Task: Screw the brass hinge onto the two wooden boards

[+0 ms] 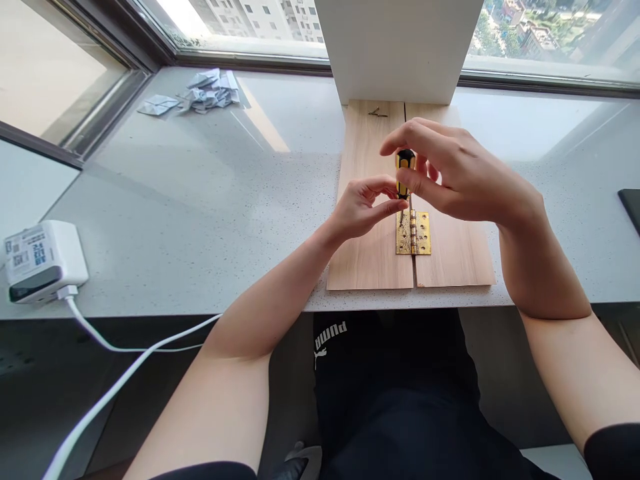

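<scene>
A brass hinge (423, 235) lies open across the seam between two pale wooden boards (373, 260). Over its left leaf stands a yellow-and-black screwdriver (405, 175), nearly upright, with its shaft pointing down to the leaf's upper part. My right hand (453, 170) grips the handle between thumb and fingers, with the index finger raised over the top. From the left, my left hand (363, 207) closes its thumb and fingertips around the lower end of the screwdriver. Whether a screw sits under the tip is too small to tell.
A few loose screws (378, 113) lie at the far end of the left board. Small plastic packets (213, 90) are heaped by the window. A white box-shaped device (45, 260) with a cable stands at left. A white pillar (397, 50) rises behind the boards.
</scene>
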`<state>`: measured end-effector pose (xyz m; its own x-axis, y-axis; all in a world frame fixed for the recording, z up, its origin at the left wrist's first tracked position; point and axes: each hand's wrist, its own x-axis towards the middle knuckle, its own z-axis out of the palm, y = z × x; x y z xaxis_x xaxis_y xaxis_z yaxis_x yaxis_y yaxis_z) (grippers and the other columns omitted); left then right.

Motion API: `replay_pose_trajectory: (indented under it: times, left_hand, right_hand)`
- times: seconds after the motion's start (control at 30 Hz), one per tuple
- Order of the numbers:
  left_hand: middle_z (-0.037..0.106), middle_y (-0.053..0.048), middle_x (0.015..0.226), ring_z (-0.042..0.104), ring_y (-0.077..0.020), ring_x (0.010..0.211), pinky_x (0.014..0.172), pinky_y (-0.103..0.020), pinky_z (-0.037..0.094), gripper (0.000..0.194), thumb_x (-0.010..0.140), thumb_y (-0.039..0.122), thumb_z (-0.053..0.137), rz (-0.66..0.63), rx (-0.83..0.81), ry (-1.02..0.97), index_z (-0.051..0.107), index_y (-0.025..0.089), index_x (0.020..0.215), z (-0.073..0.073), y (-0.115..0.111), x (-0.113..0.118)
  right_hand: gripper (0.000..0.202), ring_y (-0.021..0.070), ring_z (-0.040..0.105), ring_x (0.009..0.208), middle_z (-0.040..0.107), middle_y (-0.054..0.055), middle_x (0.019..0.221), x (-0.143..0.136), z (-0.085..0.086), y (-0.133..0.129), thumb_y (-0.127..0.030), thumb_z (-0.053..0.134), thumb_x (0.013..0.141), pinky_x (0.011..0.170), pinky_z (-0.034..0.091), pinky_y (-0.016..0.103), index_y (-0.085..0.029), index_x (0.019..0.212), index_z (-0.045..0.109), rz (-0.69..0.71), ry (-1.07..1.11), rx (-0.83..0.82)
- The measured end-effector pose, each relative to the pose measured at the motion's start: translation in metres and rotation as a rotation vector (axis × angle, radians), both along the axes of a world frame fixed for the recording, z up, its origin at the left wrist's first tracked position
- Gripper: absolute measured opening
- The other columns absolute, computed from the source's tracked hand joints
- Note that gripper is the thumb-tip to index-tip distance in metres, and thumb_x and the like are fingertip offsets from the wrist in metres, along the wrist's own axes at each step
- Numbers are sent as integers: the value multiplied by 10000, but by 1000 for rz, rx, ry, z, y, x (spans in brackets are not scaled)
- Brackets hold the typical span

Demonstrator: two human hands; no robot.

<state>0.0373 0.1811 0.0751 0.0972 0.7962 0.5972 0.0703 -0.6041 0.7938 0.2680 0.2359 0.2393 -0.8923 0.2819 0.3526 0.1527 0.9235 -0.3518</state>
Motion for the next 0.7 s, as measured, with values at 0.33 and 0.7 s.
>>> replay_pose_trajectory:
  times: [0.33, 0.7]
  left_hand:
    - [925, -82, 1192, 852, -263, 1076, 997, -448, 712, 444, 1057, 709, 1005, -56, -18, 24, 968, 314, 1255, 7, -4, 2]
    - [891, -60, 1028, 841, -261, 974, 928, -446, 706, 523, 995, 810, 1011, 88, -34, 21, 940, 303, 1103, -1, -7, 10]
  right_hand:
    - [284, 216, 828, 932, 931, 56, 1103, 8, 2, 20, -392, 849, 1124, 925, 662, 387, -229, 1341, 936, 98, 121, -305]
    - [458, 254, 627, 798, 701, 54, 861, -14, -1, -4, -617, 692, 1205, 794, 487, 437, -275, 907, 625, -258, -22, 122]
